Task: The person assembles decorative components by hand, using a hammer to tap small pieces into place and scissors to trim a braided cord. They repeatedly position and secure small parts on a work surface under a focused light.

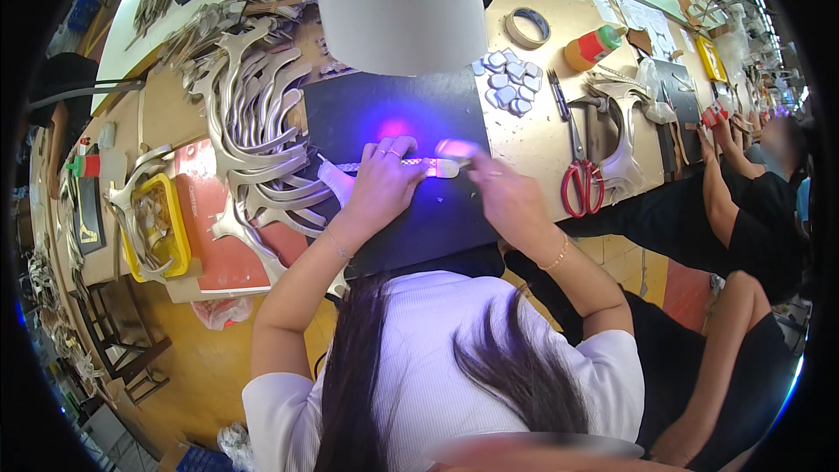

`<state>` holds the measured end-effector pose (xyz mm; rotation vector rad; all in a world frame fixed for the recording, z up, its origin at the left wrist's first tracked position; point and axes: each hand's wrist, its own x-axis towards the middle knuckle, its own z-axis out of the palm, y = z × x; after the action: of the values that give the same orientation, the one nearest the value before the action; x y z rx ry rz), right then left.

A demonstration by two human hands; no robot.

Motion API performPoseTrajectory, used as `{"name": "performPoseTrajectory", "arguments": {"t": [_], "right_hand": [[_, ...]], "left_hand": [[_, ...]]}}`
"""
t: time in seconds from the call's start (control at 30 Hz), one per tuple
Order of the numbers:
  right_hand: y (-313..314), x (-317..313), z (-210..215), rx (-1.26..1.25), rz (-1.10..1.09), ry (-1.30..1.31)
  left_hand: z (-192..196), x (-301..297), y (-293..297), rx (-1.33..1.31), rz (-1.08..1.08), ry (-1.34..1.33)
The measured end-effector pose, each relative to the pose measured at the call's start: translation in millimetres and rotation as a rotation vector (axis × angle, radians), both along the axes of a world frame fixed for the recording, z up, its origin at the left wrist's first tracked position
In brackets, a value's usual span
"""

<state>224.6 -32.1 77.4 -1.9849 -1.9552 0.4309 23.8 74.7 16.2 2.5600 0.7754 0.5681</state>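
Note:
My left hand (382, 182) presses down on a narrow silver strap piece (411, 165) that lies across a black work mat (398, 114). My right hand (502, 192) pinches the strap's right end between its fingers. A purple light spot (395, 128) glows on the mat just above the hands. A white lamp shade (398, 4) hangs over the mat's far edge. Both forearms come up from below, over my white shirt and long dark hair.
A heap of silver cut-out shoe pieces (253, 122) lies left of the mat, beside a yellow tray (157, 227). Right of the mat are small silver patches (511, 79), red-handled scissors (578, 179), a tape roll (528, 26) and an orange glue bottle (590, 45). Other people sit at the right.

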Motion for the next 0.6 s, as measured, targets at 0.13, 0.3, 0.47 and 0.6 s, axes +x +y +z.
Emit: {"name": "performPoseTrajectory", "arguments": {"t": [0.13,0.3,0.47,0.6], "right_hand": [[14.1,9.6,0.3,-0.052,0.025,0.004],[24.3,18.5,7.9,-0.170,0.049,-0.016],[38.8,32.6,18.3,-0.206,0.067,0.078],[33.4,27.2,12.1,-0.140,-0.027,0.204]], "left_hand": [[-1.7,1.4,2.4,0.022,-0.012,-0.013],[-2.8,-0.7,-0.7,0.034,-0.009,-0.020],[-2.1,-0.4,-1.0,0.034,-0.017,-0.029],[-3.2,-1.3,-1.3,0.039,-0.002,-0.023]]}}
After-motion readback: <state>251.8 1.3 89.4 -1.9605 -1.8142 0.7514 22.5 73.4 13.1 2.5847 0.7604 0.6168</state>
